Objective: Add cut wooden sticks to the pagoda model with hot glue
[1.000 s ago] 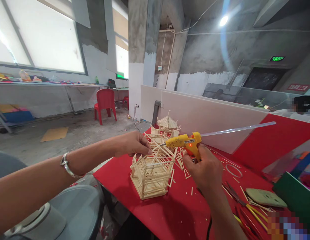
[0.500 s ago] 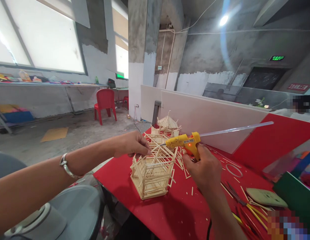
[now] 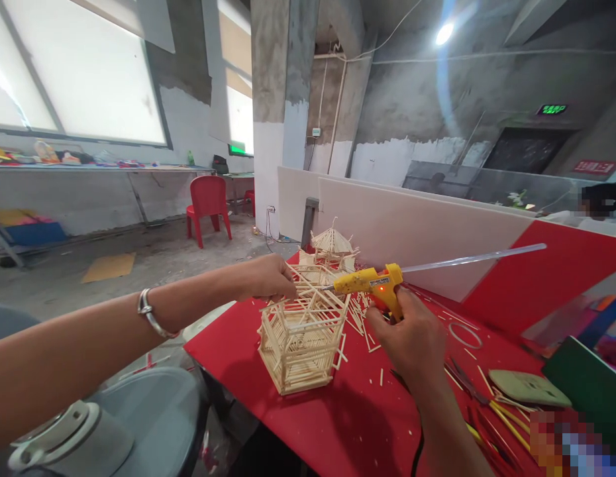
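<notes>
My right hand (image 3: 412, 331) is wrapped round a yellow hot glue gun (image 3: 367, 281) with its red light lit. A long clear glue stick (image 3: 477, 257) sticks out of its back end. The nozzle points left, close to the upper sticks of a small house frame (image 3: 308, 351) built of thin wooden sticks. My left hand (image 3: 271, 278), with a silver bracelet on its wrist, is closed in a pinch at the top rear of that frame, on a wooden stick (image 3: 301, 290) mostly hidden by the fingers. Behind it stands a stick model with a pointed roof (image 3: 332, 242).
Loose sticks (image 3: 360, 315) lie on the red table (image 3: 372, 411) behind the frame. At the right are pliers (image 3: 467, 381), a pale green pouch (image 3: 529, 387) and a dark green board (image 3: 591, 391). A grey stool (image 3: 159, 411) stands left of the table. A white partition (image 3: 397, 218) runs behind.
My left hand has risen slightly, its forearm shifting a little to the right. The glue gun has moved slightly right, its nozzle still near the frame's top.
</notes>
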Motion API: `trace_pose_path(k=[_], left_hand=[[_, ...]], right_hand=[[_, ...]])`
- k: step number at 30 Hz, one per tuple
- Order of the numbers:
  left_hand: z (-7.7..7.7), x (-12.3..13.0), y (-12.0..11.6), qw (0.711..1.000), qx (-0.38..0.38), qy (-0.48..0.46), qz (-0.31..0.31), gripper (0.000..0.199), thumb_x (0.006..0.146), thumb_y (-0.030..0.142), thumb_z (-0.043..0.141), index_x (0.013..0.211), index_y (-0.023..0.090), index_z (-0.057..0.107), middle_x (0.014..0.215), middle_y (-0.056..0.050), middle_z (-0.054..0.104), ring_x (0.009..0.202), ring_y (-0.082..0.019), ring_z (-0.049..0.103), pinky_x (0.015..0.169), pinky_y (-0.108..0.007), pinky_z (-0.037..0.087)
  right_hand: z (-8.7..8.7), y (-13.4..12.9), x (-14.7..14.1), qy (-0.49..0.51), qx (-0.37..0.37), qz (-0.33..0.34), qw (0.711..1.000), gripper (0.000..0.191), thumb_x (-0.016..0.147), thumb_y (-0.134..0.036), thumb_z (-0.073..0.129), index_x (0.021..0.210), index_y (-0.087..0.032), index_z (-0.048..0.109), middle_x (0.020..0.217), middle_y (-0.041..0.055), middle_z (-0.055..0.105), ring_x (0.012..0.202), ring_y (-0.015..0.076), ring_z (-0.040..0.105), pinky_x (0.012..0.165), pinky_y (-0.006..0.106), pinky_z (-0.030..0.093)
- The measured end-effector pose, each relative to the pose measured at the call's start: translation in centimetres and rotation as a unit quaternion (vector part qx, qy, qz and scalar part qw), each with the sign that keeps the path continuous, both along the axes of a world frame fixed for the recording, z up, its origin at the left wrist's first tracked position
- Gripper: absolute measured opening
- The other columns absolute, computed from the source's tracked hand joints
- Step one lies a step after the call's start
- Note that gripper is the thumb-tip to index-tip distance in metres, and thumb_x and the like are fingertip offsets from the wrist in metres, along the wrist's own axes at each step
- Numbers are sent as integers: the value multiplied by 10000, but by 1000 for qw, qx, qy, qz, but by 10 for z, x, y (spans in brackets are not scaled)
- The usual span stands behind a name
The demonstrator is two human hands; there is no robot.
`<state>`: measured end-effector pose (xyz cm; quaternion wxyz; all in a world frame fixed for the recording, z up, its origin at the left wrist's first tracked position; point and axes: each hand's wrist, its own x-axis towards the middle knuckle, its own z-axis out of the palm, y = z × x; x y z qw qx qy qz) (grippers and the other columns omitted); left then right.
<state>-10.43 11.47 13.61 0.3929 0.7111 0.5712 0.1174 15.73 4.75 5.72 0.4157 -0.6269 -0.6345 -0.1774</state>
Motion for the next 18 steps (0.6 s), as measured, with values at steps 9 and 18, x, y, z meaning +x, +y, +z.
trace_pose_path(k=[9, 18], left_hand=[[-3, 7, 7, 1000, -12, 19, 15, 198, 567, 223, 693, 438, 177, 551, 391, 27, 414, 392, -88, 321, 391, -246, 197], [-5, 12, 10, 1000, -12, 25, 7, 205, 559, 217, 692, 434, 187, 532, 386, 39, 373, 395, -89, 298, 398, -254, 179]], right_hand=[[-3, 0, -1, 18, -8, 11, 1000, 234, 806, -405, 578, 901, -199, 633, 772, 33, 660, 650, 187, 541, 606, 295, 311], [-7, 1, 5, 23, 0, 20, 1000, 250, 812, -409, 566, 923, -196, 634, 780, 39, 665, 672, 199, 565, 625, 301, 342]])
